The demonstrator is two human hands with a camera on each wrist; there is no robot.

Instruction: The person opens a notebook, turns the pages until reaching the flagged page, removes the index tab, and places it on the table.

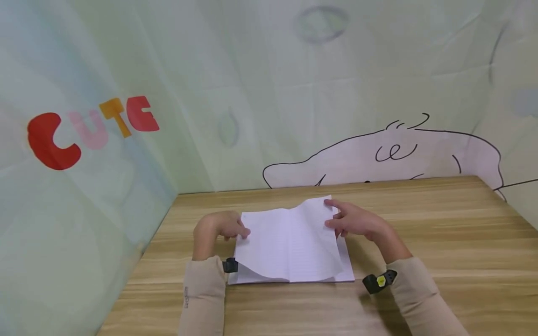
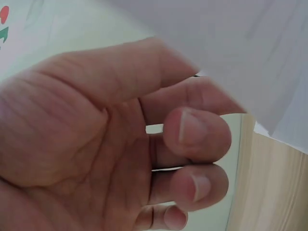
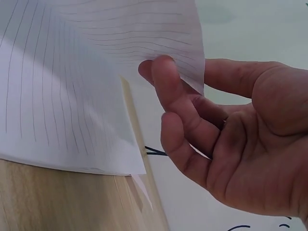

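An open notebook (image 1: 269,242) with white lined pages lies on the table in the head view. My left hand (image 1: 224,225) is at its left edge, pinching the left page; in the left wrist view that sheet (image 2: 260,53) hides the fingertips, while the other fingers (image 2: 199,134) curl loosely below. On the right side, my right hand (image 1: 355,219) pinches a raised page (image 1: 315,233) near its upper outer corner. The right wrist view shows this lined sheet (image 3: 144,29) between thumb and fingers, lifted off the pages (image 3: 57,106) beneath.
The notebook rests on a wood-grain table (image 1: 420,224). Behind and left of it hangs a pale printed curtain (image 1: 201,93) with coloured letters and a line drawing. Black straps (image 1: 380,281) sit on both wrists over beige sleeves (image 1: 206,289).
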